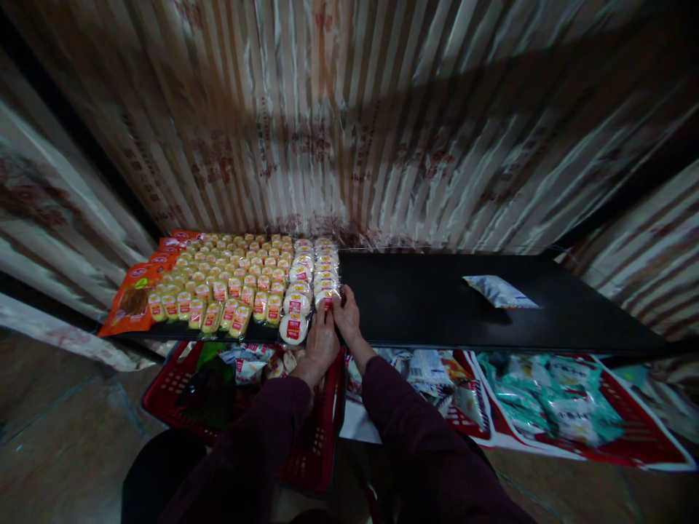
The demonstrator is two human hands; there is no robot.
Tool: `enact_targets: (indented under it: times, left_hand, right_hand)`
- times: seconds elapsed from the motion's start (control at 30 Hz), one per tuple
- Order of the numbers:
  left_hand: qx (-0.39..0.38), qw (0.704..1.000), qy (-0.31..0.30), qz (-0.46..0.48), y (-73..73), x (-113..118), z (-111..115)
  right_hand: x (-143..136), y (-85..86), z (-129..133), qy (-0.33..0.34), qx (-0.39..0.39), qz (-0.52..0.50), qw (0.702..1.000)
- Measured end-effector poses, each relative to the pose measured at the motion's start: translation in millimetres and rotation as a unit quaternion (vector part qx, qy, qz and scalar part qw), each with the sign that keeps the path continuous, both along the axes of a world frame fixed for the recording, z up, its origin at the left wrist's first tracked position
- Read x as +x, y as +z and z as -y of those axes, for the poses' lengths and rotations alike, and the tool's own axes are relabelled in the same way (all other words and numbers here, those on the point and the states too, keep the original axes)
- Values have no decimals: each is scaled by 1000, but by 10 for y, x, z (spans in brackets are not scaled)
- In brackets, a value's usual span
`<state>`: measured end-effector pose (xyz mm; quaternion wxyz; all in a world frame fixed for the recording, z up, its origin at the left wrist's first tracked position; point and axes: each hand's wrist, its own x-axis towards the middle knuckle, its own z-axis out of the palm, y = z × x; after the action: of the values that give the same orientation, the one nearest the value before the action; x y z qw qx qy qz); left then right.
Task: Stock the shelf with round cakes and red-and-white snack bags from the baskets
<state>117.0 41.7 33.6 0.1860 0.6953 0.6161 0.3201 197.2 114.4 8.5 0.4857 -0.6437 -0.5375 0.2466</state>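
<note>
Both of my hands are at the front of the right-hand row of white round packaged cakes point(299, 274). My left hand point(322, 340) has its fingertips against the near edge of the front cake pack point(328, 298) in that row. My right hand point(348, 317) closes on the same pack from its right side, thumb and fingers partly hidden. Left of it, a second row ends in another white round cake pack point(293, 329) at the shelf's front edge. Further left stand many small yellow packaged cakes point(220, 291) in tight rows.
Orange snack bags point(131, 295) line the left end of the black shelf point(404, 306). A pale blue-white packet point(501, 291) lies on its right part. Below are red baskets point(311, 455) with packets and green-white bags point(573, 407). A striped curtain point(349, 131) hangs behind.
</note>
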Motion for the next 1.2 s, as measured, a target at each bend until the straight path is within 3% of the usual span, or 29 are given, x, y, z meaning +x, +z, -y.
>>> enact_targets:
  times: [0.3, 0.47, 0.67, 0.87, 1.03, 1.1, 1.2]
  left_hand:
    - [4, 1000, -24, 20, -145, -5, -4]
    - [9, 998, -42, 48, -253, -80, 87]
    - [16, 994, -68, 87, -422, -272, 381]
    - [-34, 997, -53, 47, -608, -584, 832]
    - [-137, 987, -81, -30, -819, -822, 1142]
    - [-236, 962, -96, -93, -914, -885, 1215]
    - [-358, 915, -101, -157, -1061, -949, 1266]
  right_hand:
    - [-16, 82, 225, -13, 17, 1, 1000]
    - [-89, 178, 555, -29, 61, -5, 998]
    - [-302, 154, 1088, 4, 102, -36, 994]
    - [-524, -92, 1551, 51, 68, -17, 996]
    - [-712, -472, 1827, 96, -35, 2, 995]
    - [-779, -641, 1890, 95, -139, 12, 986]
    - [-843, -866, 1949, 117, -308, 32, 944]
